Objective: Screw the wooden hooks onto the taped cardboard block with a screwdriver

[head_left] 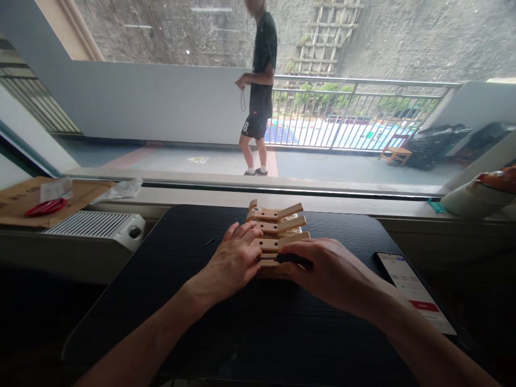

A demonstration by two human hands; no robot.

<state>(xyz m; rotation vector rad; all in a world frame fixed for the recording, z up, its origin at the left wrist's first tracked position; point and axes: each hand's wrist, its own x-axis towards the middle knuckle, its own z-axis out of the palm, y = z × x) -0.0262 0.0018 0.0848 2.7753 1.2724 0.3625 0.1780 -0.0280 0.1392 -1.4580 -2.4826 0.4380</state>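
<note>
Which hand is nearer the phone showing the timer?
Right: the right hand is left of the phone; the left hand is farther left, against the wooden slats.

Black tabletop (242,333) here, finely grained | pale tan wooden slats (269,244), dotted dark | jet-black handle (296,260) | phone screen (411,287) white, red bar (424,306) below!

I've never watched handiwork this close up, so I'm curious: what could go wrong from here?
The black-handled tool in the right hand could slip toward the left hand, close by on the wooden assembly. The phone near the table's right edge might get nudged off. The small dark piece could be brushed away.
</note>
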